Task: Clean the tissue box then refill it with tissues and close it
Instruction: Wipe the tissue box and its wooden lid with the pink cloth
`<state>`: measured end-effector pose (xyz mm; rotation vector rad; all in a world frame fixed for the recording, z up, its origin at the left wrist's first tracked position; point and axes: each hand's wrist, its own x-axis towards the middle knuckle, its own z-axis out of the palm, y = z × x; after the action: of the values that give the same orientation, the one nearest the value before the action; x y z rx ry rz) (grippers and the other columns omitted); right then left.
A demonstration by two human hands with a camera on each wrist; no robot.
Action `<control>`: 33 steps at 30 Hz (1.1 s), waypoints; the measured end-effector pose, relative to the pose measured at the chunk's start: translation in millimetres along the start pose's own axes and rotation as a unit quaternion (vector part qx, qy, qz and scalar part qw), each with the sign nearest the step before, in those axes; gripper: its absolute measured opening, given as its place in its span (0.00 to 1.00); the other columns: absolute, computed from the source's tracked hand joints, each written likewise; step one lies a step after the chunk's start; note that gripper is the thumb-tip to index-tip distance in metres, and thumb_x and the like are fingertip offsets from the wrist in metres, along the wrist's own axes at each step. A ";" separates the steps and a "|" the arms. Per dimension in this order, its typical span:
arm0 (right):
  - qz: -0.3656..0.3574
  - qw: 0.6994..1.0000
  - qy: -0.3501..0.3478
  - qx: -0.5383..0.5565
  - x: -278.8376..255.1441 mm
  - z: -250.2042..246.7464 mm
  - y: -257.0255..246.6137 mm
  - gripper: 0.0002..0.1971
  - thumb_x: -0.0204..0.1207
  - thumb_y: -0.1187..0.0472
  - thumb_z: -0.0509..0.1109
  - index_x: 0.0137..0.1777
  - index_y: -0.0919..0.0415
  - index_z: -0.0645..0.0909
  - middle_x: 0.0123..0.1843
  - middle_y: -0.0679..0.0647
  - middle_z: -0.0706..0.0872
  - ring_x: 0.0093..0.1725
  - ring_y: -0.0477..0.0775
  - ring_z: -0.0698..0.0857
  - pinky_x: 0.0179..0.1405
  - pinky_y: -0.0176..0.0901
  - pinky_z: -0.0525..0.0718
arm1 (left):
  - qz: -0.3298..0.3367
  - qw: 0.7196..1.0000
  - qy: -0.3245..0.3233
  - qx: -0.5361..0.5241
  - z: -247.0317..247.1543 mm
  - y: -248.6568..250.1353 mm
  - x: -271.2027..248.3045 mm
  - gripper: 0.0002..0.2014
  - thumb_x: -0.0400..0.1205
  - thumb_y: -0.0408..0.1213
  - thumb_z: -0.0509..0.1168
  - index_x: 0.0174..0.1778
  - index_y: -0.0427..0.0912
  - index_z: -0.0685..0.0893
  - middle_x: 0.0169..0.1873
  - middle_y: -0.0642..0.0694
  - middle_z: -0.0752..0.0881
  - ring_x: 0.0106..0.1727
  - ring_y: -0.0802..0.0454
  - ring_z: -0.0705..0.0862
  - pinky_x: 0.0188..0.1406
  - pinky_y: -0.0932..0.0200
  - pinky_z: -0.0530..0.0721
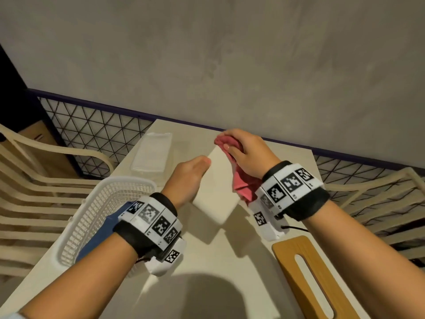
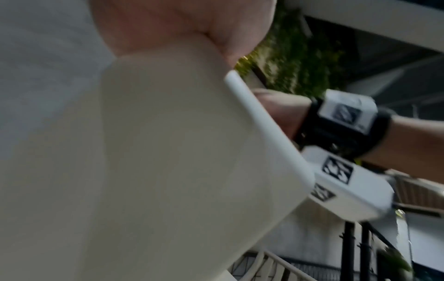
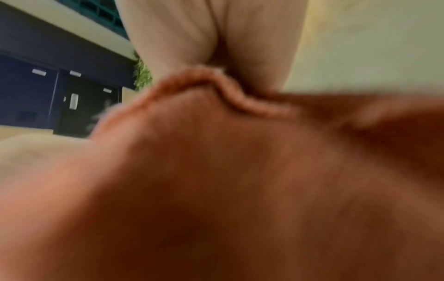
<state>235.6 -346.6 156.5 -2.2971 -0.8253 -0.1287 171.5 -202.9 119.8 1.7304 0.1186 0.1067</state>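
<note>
wiping is the step in hand, judging by the head view: the left hand (image 1: 190,178) grips the white tissue box (image 1: 215,189) from its left side, fingers hidden behind it, holding it tilted above the table (image 1: 207,268), probably so the face being cleaned turns toward the cloth. the right hand (image 1: 248,155) has its fingers curled round a bunched pink cloth (image 1: 239,178), pressed against the box's far right edge, with loose cloth hanging down the box's right side. left of the box lies a clear pack of tissues (image 1: 153,155), likely waiting for the refill. nearer than the box and to its left sits a white basket (image 1: 96,217) with something blue in it. nearer and to the box's right lies the wooden lid (image 1: 310,277) with its slot, set aside so the box stays open.

from the left wrist view, the box (image 2: 168,161) fills the frame, its rim running diagonally, the palm (image 2: 182,28) clamped on its wall; the right wrist shows beyond the rim.

from the right wrist view, blurred cloth (image 3: 228,180) covers nearly everything, gathered under the hand (image 3: 182,34); the box is not clearly seen. refilling and closing look not yet done.
</note>
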 end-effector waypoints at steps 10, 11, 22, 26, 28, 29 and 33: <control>-0.023 0.995 0.095 0.016 -41.0 1.3 15.4 0.13 0.80 0.65 0.61 0.61 0.60 0.81 0.60 0.51 0.85 0.62 0.54 0.80 0.66 0.35 0.71 | -0.041 0.997 0.019 -0.065 3.5 7.4 3.1 0.14 0.86 0.39 0.53 0.38 0.51 0.81 0.41 0.47 0.85 0.47 0.46 0.83 0.51 0.52 0.79; -0.050 0.993 0.107 -0.028 -42.1 9.4 12.2 0.14 0.79 0.63 0.61 0.61 0.60 0.82 0.61 0.53 0.85 0.61 0.57 0.79 0.64 0.38 0.68 | -0.049 0.996 0.021 -0.069 7.5 8.9 4.2 0.14 0.86 0.39 0.53 0.38 0.50 0.81 0.43 0.45 0.85 0.50 0.43 0.83 0.56 0.50 0.78; -0.045 0.989 0.137 -0.009 -40.9 32.3 6.5 0.18 0.74 0.68 0.57 0.60 0.59 0.82 0.59 0.54 0.86 0.56 0.60 0.80 0.57 0.28 0.63 | -0.047 0.996 0.053 -0.052 24.9 15.5 12.3 0.12 0.86 0.36 0.51 0.40 0.43 0.76 0.42 0.43 0.78 0.47 0.49 0.76 0.49 0.54 0.74; -0.029 0.988 0.149 -0.009 -32.2 32.0 -0.5 0.15 0.76 0.71 0.62 0.58 0.60 0.83 0.58 0.53 0.86 0.56 0.57 0.78 0.56 0.34 0.69 | -0.074 0.990 0.067 -0.099 27.4 18.6 9.1 0.14 0.86 0.38 0.51 0.53 0.39 0.81 0.52 0.38 0.84 0.58 0.44 0.80 0.61 0.53 0.77; -0.102 0.989 0.105 -0.019 -47.2 44.7 -9.8 0.16 0.73 0.73 0.62 0.58 0.63 0.83 0.56 0.56 0.87 0.52 0.61 0.80 0.55 0.41 0.68 | -0.107 0.978 0.081 -0.161 23.6 23.0 9.7 0.13 0.86 0.39 0.52 0.53 0.38 0.81 0.47 0.45 0.84 0.54 0.50 0.80 0.55 0.60 0.78; -0.124 0.989 0.081 -0.020 -55.7 50.0 -11.4 0.17 0.71 0.74 0.63 0.58 0.63 0.82 0.56 0.56 0.87 0.52 0.61 0.80 0.56 0.41 0.68 | -0.113 0.973 0.079 -0.188 21.8 23.8 8.7 0.12 0.85 0.38 0.53 0.57 0.39 0.80 0.47 0.51 0.81 0.52 0.56 0.78 0.53 0.63 0.75; -0.175 0.984 0.037 -0.008 -71.1 49.3 -2.6 0.16 0.74 0.70 0.63 0.59 0.60 0.83 0.59 0.52 0.87 0.55 0.52 0.76 0.61 0.40 0.69 | -0.101 0.970 0.085 -0.205 17.7 21.2 8.1 0.15 0.86 0.37 0.53 0.67 0.41 0.74 0.52 0.55 0.75 0.55 0.62 0.71 0.58 0.68 0.65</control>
<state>171.2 -351.3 98.9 -2.1288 -1.1853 -0.3743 182.4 -222.5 137.8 1.2864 0.3728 0.1190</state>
